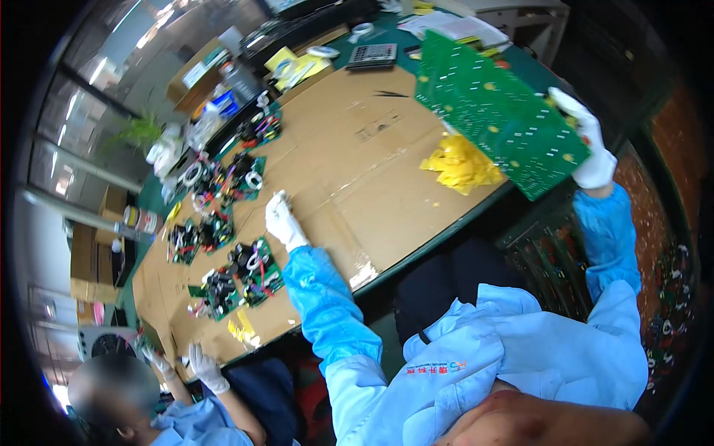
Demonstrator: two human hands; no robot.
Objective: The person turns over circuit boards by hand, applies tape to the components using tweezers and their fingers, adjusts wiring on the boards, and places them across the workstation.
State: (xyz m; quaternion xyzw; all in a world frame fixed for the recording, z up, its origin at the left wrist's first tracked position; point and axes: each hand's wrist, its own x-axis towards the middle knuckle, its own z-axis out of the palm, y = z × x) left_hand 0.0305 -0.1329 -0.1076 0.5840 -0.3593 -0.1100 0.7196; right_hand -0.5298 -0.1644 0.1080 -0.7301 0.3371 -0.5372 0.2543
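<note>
In the head view my right hand (593, 141), in a white glove, grips a large green circuit board panel (491, 111) by its right edge. The panel is tilted above the table's right side and dotted with small pale pads. My left hand (282, 220), also gloved, is over the cardboard-covered table (335, 156) with its fingers curled together; what they hold, if anything, I cannot make out. Left of that hand are several assembled circuit boards (242, 175) with black parts and coloured wires. A pile of yellow pieces (461, 163) lies partly under the panel.
A co-worker (201, 416) sits at lower left, with one gloved hand (207, 369) near the table edge. Along the back are a calculator (372, 56), papers (454, 28), a cardboard box (197, 74) and bottles (242, 78). A yellow scrap (242, 329) lies near the front edge.
</note>
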